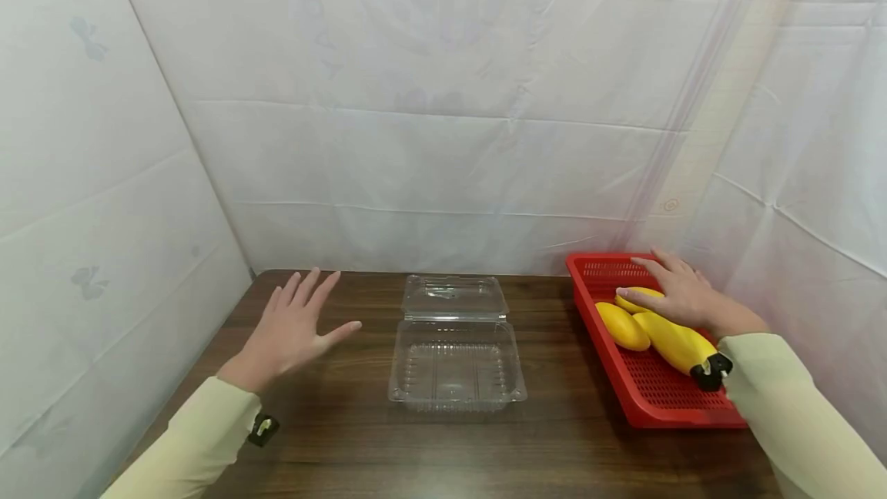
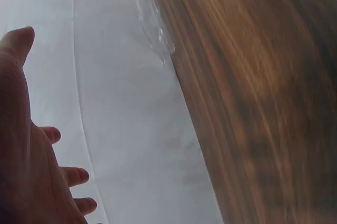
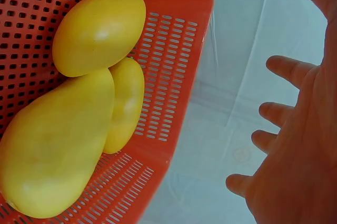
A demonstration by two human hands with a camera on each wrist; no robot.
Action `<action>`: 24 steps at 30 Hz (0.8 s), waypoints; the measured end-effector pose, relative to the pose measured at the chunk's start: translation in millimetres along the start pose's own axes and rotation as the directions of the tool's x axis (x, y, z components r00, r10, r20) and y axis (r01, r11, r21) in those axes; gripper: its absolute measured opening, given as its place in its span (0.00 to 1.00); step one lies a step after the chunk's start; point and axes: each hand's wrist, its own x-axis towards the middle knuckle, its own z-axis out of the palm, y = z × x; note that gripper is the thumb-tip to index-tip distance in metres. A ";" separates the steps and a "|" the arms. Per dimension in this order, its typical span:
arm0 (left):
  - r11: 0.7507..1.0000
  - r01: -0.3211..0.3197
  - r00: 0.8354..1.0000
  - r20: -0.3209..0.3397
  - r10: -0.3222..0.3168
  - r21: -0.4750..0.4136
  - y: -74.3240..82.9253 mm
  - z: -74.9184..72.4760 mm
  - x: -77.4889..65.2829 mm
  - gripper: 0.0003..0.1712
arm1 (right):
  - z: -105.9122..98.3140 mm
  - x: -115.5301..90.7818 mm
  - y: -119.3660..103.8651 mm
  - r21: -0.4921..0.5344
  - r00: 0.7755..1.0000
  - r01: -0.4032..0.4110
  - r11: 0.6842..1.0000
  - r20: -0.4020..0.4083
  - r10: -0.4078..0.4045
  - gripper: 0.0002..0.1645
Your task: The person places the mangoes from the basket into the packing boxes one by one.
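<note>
My left hand [image 1: 289,329] hovers over the left part of the table, fingers spread and holding nothing. Over the red plastic basket [image 1: 610,376] on the right, my right hand [image 1: 682,295] is held with its fingers extended, apart from the fruit in the right wrist view. Three yellow pieces lie in the basket: a mango-like oval one [image 3: 100,32], a large pear-shaped one [image 3: 55,145] and a smaller one [image 3: 125,105] partly hidden behind them. Between the hands stands a clear plastic clamshell box [image 1: 457,364], its lid [image 1: 453,296] laid back away from me.
The dark wood-grain table [image 1: 346,445] carries both containers. White sheeting [image 1: 416,137] rises behind the table's back edge and on both sides. A black wrist camera [image 1: 263,428] sits at the left cuff, another [image 1: 710,372] at the right.
</note>
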 end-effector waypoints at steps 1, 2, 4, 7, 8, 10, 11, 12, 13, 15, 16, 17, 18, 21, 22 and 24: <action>1.000 -0.001 1.000 -0.003 0.001 -0.003 2.0 2.0 -0.6 0.57 | 0.4 0.5 0.7 0.002 1.000 0.005 1.000 0.000 -0.005 0.55; 1.000 -0.002 1.000 -0.006 0.002 -0.007 4.0 4.2 -1.2 0.56 | 0.7 0.7 0.8 0.008 1.000 0.011 1.000 0.000 -0.011 0.55; 1.000 -0.004 1.000 -0.009 0.004 -0.018 8.3 8.6 -2.6 0.56 | 2.0 1.7 1.4 0.022 1.000 0.025 0.999 -0.001 -0.025 0.55; 0.999 -0.006 1.000 -0.011 0.005 -0.051 15.1 15.3 -5.3 0.55 | 4.5 3.2 3.0 0.052 0.999 0.044 0.998 0.003 -0.044 0.54; 0.998 -0.007 1.000 -0.011 0.006 -0.063 17.5 17.4 -6.2 0.55 | 5.3 3.8 3.6 0.062 0.999 0.048 0.997 0.005 -0.049 0.53; 0.996 -0.007 1.000 -0.010 0.006 -0.086 22.7 21.4 -8.0 0.54 | 7.0 5.4 5.8 0.079 0.999 0.050 0.996 0.007 -0.050 0.53; 0.995 -0.005 1.000 -0.009 0.004 -0.095 25.4 23.4 -8.9 0.54 | 7.6 6.1 6.9 0.089 0.999 0.046 0.995 0.010 -0.047 0.52; 0.995 -0.004 1.000 -0.009 0.003 -0.104 28.2 25.4 -9.8 0.54 | 8.4 6.9 8.7 0.095 0.999 0.046 0.994 0.010 -0.047 0.52; 0.994 -0.004 1.000 -0.007 0.003 -0.113 31.1 27.3 -10.8 0.54 | 9.2 7.6 10.6 0.101 0.999 0.045 0.994 0.009 -0.046 0.51; 0.991 -0.003 1.000 -0.009 0.001 -0.134 36.7 31.4 -13.0 0.53 | 11.2 9.1 15.6 0.112 0.999 0.040 0.993 0.009 -0.041 0.51; 0.990 -0.003 1.000 -0.010 0.002 -0.141 39.4 33.4 -14.1 0.53 | 12.3 9.4 18.2 0.118 0.999 0.036 0.992 0.013 -0.038 0.52; 0.988 -0.005 1.000 -0.011 0.003 -0.153 42.0 35.1 -15.3 0.52 | 13.5 9.7 20.7 0.127 0.999 0.033 0.991 0.018 -0.036 0.51; 0.986 -0.007 1.000 -0.013 0.005 -0.164 44.6 36.9 -16.3 0.52 | 14.6 9.9 23.3 0.130 0.999 0.034 0.991 0.021 -0.037 0.51; 0.979 -0.007 1.000 -0.010 0.005 -0.204 52.3 41.5 -19.2 0.50 | 17.3 9.9 28.6 0.151 0.999 0.030 0.988 0.035 -0.036 0.50; 0.976 -0.003 1.000 -0.006 0.002 -0.215 54.8 42.9 -20.1 0.50 | 17.9 9.5 29.6 0.156 0.999 0.030 0.987 0.039 -0.037 0.49; 0.972 0.008 1.000 0.011 -0.006 -0.233 59.4 45.9 -21.6 0.51 | 19.0 8.8 31.6 0.164 0.999 0.028 0.986 0.041 -0.035 0.48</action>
